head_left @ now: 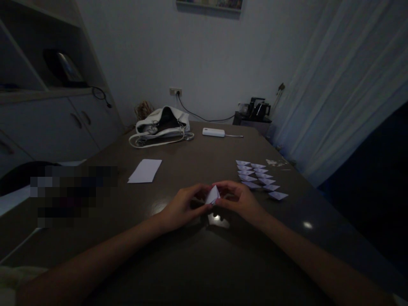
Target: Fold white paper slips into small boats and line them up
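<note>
Just above the table, my left hand [186, 206] and my right hand [240, 199] pinch a small piece of folded white paper [213, 195] between them. The folded paper comes to a point at its top, and its lower edges are partly behind my fingers. To the right stand several folded paper boats [250, 178] in two rows. A stack of white paper sheets [145, 171] lies flat to the left, apart from my left hand.
Toward the back of the dark table [191, 161] sits a white handbag [162, 125]. A white power bank [213, 132] with a short strap lies right of it. Paper scraps [276, 162] are near the right edge. A blurred-out patch [76, 191] covers the left side.
</note>
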Available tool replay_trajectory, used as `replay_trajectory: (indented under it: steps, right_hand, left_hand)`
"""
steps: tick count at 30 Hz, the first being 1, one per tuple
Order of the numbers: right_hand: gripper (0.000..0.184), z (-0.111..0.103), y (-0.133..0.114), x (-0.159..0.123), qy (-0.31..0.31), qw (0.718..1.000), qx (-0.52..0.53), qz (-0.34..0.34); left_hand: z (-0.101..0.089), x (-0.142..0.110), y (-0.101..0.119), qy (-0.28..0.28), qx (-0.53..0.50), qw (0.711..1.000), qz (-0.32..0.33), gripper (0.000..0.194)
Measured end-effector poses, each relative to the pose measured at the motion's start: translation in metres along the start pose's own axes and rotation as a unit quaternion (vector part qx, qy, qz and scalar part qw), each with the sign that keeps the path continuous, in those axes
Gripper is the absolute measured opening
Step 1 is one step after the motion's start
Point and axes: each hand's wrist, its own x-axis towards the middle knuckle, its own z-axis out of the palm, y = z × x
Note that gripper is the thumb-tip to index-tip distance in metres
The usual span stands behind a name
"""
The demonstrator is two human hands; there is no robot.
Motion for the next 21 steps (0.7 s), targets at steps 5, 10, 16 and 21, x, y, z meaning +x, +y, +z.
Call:
replay_trajectory:
  steps: [5, 10, 16, 21]
  right_hand:
    - [0.038, 0.0006, 0.0001, -0.0004, -0.01, 1.0, -0.018, -0.005]
    - [0.037, -0.0008, 0.0015, -0.0007, -0.013, 1.0, -0.027, -0.003]
    - [0.034, -0.0023, 0.0035, 0.0005, -0.01, 1.0, -0.018, -0.004]
    - [0.03, 0.0, 0.0064, 0.0001, -0.011, 0.999, -0.029, 0.014]
  left_hand:
    - [0.0037, 0.0002, 0.0006, -0.024, -0.082, 0.996, -0.027, 0.027]
    - [0.0035, -0.0001, -0.0005, -0.041, -0.123, 0.99, -0.052, 0.027]
    - [0.0025, -0.0013, -0.0028, -0.017, -0.057, 0.996, -0.072, 0.028]
    - [0.0026, 0.0014, -0.0039, 0.011, 0.001, 0.995, -0.096, 0.03]
